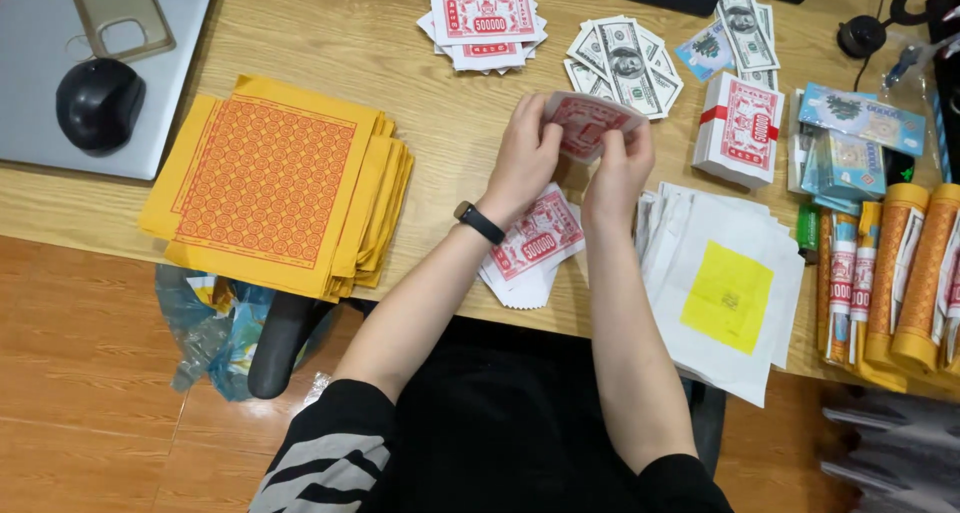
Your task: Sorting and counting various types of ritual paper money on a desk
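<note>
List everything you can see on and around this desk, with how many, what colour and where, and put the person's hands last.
yellow paper stack: one, yellow with orange print, desk left
laptop: one, silver, far left
mouse: one, black, on the laptop
phone case: one, clear, on the laptop
red-and-white note piles: two loose, desk top and under the wrists; one banded bundle at right
grey banknote fan: one, top centre
white sheets: one stack, yellow square on top, right
blue note packs: several, far right
orange rolls: several, right edge
left hand: watch on wrist, holding red-and-white notes
right hand: holding the same notes
</note>
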